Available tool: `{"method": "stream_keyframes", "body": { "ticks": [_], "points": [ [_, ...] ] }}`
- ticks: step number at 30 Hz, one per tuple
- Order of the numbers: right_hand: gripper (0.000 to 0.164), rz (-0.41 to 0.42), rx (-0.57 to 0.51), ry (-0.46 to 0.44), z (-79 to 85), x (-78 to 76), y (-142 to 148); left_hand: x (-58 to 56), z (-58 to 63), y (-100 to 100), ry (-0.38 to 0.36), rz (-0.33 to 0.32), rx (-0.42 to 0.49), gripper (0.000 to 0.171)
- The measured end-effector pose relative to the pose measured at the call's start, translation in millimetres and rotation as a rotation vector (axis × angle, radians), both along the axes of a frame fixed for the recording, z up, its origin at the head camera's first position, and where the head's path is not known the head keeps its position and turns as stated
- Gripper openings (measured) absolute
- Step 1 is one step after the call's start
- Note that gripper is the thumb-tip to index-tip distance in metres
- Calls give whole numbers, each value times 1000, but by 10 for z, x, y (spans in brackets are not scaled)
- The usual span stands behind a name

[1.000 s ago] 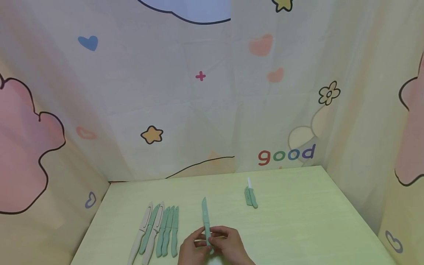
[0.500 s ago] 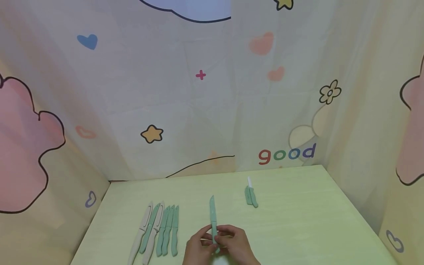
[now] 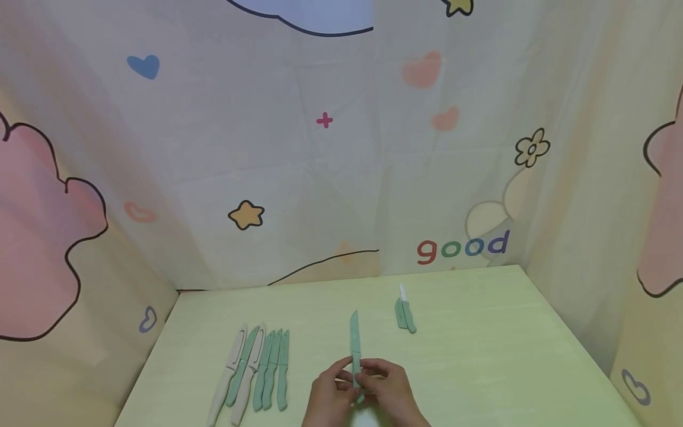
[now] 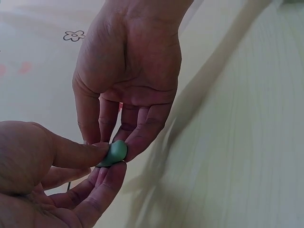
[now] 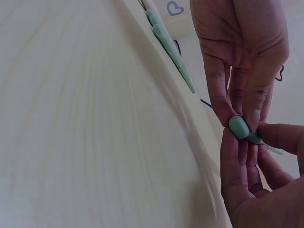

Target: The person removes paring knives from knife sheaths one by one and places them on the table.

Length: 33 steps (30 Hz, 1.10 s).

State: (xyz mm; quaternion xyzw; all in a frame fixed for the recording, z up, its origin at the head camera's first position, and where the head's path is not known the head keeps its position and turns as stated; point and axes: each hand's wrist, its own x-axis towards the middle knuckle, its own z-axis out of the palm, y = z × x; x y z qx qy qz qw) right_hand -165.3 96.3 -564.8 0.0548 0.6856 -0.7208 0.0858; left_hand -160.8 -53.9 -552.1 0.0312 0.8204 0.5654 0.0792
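Note:
Upright in the head view, a green knife (image 3: 356,350) stands with its blade end pointing away, both hands around its handle. The blade part looks green too, perhaps sheathed. My left hand (image 3: 332,392) pinches the handle from the left with thumb and fingers. From the right, my right hand (image 3: 392,388) also pinches it, thumb on the handle. The rounded handle end (image 4: 116,153) shows between the fingertips in the left wrist view. In the right wrist view the same handle end (image 5: 238,127) sticks out toward the camera. Curled fingers hide the middle of the handle.
On the left of the pale green table (image 3: 480,356) lies a row of several knives, white (image 3: 226,373) and green (image 3: 283,370). Farther back on the right, a small white-bladed knife (image 3: 408,317) lies beside a green sheath (image 3: 401,314). A patterned curtain (image 3: 320,178) surrounds the table.
Both hands have shifted to the right and slightly away, carrying the green knife with them. Their hold on its handle looks the same. The knives on the table have stayed put.

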Motion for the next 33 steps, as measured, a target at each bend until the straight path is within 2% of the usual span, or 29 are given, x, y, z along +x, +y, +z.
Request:
{"method": "stream_keyframes", "body": {
  "ticks": [6,14,28,33],
  "points": [
    [35,-5,-9,-13,50,17,40,-1,-4,66,-6,0,-3,58],
    [35,-5,4,-16,17,7,104,5,-8,158,8,9,-7,58],
    [35,-9,6,3,17,37,129,6,-37,177,2,6,-21,57],
    [37,-9,3,-1,14,42,153,-34,-55,111,-47,-23,53,57]
  ]
}}
